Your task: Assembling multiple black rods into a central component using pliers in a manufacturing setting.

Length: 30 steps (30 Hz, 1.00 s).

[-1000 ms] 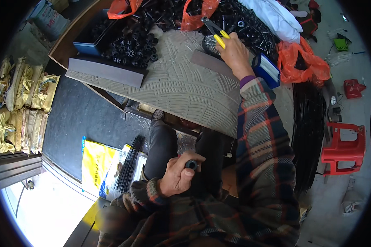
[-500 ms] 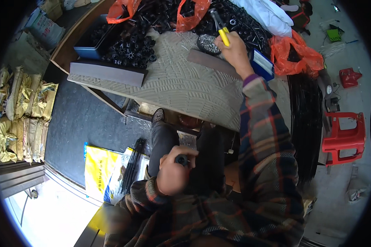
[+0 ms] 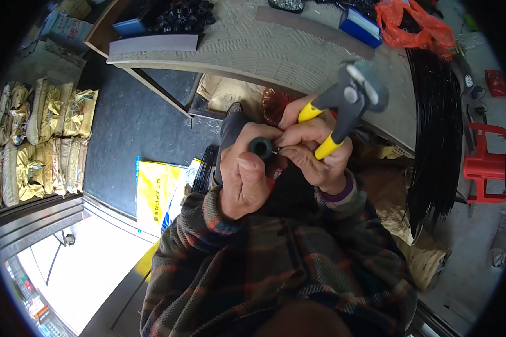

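My left hand (image 3: 239, 182) is wrapped round a short black tube-like part (image 3: 253, 147), whose round open end faces up. Close against it, my right hand (image 3: 320, 160) keeps a pair of pincers with yellow handles (image 3: 329, 145) between its fingers, the dark metal head up and to the right. Thumb and forefinger of that hand pinch something tiny, perhaps a small metal piece, at the rim of the black part; it is too small to name. Both hands are above my lap, just in front of the table edge.
The table (image 3: 247, 48) holds a pile of black ribbed parts (image 3: 183, 17), a dish of small shiny pieces (image 3: 287, 4), a blue box (image 3: 361, 27) and an orange plastic bag (image 3: 413, 28). Long black rods (image 3: 436, 135) hang at its right. A red stool (image 3: 486, 163) stands beyond.
My right hand has come back from the dish on the table, pincers still in it, to the black part. My left hand has risen slightly with that part. The view has tilted downward.
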Tool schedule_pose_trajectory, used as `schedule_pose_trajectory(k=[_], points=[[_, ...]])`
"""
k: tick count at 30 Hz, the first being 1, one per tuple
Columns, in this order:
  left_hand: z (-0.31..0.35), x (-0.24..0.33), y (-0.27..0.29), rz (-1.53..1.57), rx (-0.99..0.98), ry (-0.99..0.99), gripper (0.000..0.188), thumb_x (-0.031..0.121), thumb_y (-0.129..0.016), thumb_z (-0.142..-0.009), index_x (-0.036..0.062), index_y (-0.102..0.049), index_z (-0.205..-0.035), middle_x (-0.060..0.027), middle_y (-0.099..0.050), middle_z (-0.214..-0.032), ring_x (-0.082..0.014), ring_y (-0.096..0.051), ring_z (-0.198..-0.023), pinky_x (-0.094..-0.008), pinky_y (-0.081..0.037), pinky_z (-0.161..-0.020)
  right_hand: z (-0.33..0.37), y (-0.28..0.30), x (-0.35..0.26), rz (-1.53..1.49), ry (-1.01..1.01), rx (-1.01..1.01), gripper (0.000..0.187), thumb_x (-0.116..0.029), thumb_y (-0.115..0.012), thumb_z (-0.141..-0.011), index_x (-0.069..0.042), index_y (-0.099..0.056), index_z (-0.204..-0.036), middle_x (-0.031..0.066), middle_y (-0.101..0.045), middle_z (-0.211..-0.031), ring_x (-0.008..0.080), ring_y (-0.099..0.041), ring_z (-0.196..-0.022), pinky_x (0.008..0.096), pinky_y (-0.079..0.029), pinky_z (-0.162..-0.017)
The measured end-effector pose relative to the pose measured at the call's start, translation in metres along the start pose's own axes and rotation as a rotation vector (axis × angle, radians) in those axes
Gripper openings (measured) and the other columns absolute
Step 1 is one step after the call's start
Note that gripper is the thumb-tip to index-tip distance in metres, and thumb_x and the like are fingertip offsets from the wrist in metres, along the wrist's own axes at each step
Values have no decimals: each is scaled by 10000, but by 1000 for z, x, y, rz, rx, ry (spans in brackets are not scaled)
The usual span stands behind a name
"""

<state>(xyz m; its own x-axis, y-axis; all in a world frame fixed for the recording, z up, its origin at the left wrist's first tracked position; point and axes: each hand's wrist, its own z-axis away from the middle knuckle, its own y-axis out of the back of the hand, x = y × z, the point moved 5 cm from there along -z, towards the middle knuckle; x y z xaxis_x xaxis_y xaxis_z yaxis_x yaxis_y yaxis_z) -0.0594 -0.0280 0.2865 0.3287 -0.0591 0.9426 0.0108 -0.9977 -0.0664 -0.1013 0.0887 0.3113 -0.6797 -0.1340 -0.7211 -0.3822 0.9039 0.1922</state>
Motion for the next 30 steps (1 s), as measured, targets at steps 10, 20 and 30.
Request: schedule_pose_trajectory(k=[10,20,30], points=[[12,-7,-16,-137,95,118,410,309,-265,-935,19,-547,-998,-60,-549,-702,-109,-492,-584,-241,-386,-521,11,32,-19,218,-11,128,137,20,-642,-661,-37,-596,-777,133,-563,-862,230,-559,-765,323,-447,-666],[2,0,-45,-239,71,-55,543,460,-214,-945,0,-499,-895,-27,-476,-639,-97,-406,-559,-236,-306,-485,7,47,-35,701,59,-264,216,-48,-633,-655,-16,-566,-857,99,-497,-972,229,-563,-822,292,-484,-595],[-3,-9,-42,-26,124,7,605,584,-238,-896,20,-459,-899,-55,-479,-570,-103,-432,-469,-216,-312,-437,17,46,-36,594,44,119,268,-20,-662,-681,-36,-587,-938,111,-539,-977,256,-581,-870,310,-493,-683]])
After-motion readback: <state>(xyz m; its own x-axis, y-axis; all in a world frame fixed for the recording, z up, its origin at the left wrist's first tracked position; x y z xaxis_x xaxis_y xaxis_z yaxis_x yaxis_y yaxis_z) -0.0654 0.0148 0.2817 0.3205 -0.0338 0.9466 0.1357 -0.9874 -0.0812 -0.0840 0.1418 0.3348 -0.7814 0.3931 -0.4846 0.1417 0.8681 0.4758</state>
